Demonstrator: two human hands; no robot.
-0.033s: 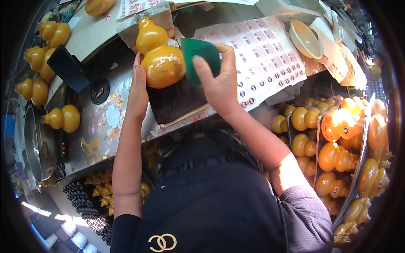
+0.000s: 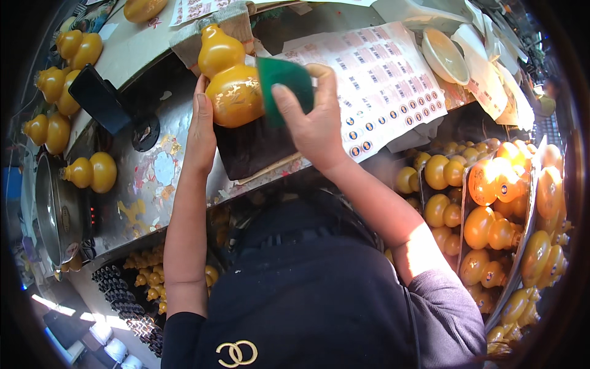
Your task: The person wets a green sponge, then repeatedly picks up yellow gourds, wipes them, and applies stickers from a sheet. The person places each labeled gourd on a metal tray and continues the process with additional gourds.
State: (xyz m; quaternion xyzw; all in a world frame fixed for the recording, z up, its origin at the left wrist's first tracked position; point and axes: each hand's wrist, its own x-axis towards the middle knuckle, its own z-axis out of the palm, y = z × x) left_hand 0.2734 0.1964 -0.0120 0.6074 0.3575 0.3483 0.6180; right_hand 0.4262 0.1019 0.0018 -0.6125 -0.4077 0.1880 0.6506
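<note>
A glossy yellow gourd (image 2: 228, 52) with gold markings lies with its narrow neck resting on a folded greyish cloth (image 2: 185, 42) and its round lower bulb over a dark pad (image 2: 252, 150). My left hand (image 2: 201, 126) is up against the bulb's left side, with its fingertips partly hidden behind it, and steadies the gourd. Between the thumb and fingers of my right hand (image 2: 316, 126) is a flat green scraper (image 2: 284, 86). The scraper's left edge overlaps the right side of the bulb in view, close against the surface.
Printed sticker sheets (image 2: 393, 80) spread to the right, beside a white bowl (image 2: 445, 56). A dark phone (image 2: 101, 98) on a stand and several gourds (image 2: 92, 172) are at the left, above a round metal pan (image 2: 52, 209). Racks of gourds (image 2: 485, 227) stand at lower right.
My right hand has moved the green scraper slightly left, further across the bulb. The gourd has turned a little, its gold markings shifting up. My left hand stays at its side.
</note>
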